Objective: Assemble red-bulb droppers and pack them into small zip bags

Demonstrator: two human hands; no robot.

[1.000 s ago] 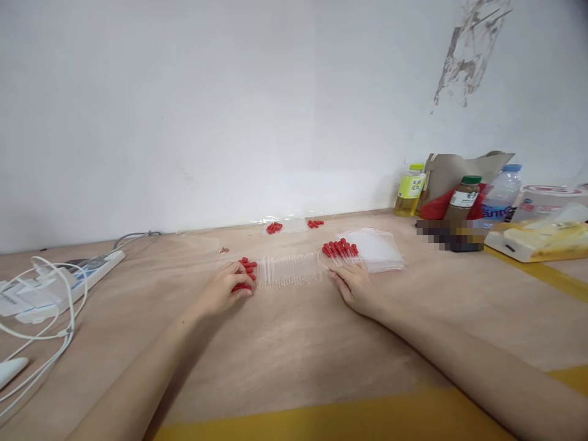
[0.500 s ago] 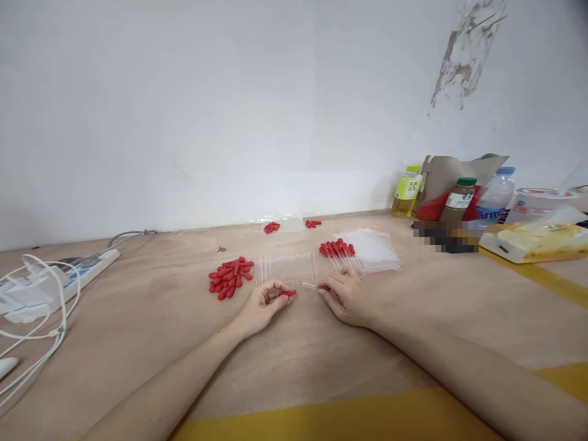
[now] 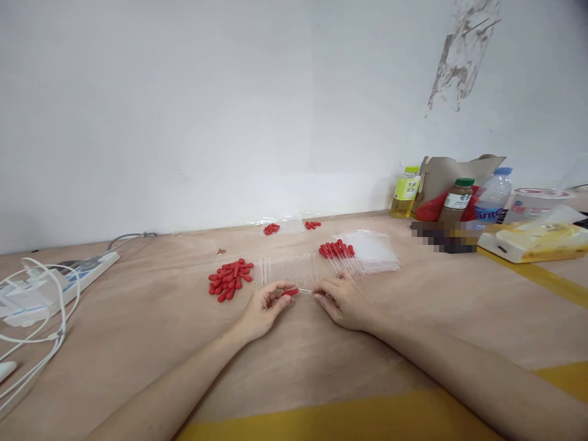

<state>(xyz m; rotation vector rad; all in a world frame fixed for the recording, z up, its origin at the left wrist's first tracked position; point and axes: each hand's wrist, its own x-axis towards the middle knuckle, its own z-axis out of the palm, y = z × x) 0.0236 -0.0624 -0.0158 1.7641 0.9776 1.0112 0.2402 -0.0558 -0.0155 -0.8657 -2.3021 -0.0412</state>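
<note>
A red rubber dropper bulb [image 3: 290, 293] is pinched between the thumb and fingers of my left hand [image 3: 266, 308]. My right hand [image 3: 343, 301] grips a thin clear dropper tube [image 3: 305, 291], whose end meets the narrow mouth of the bulb. How deep the tube sits in the bulb is too small to tell. Left of my hands lies a pile of loose red bulbs [image 3: 229, 278]. Just beyond my fingers is a row of bare clear tubes [image 3: 285, 268]. Several droppers with red bulbs fitted [image 3: 337, 250] lie side by side beyond my right hand.
Clear plastic bags [image 3: 374, 250] lie behind the fitted droppers. Small red bulbs [image 3: 271, 228] rest near the wall. A power strip [image 3: 92, 272] with white cables is at left. Bottles [image 3: 405, 193] and a tissue pack [image 3: 535, 241] stand at right.
The tube in my right hand and the bulb in my left hand have come together; before, a gap lay between them. The piles on the table look the same.
</note>
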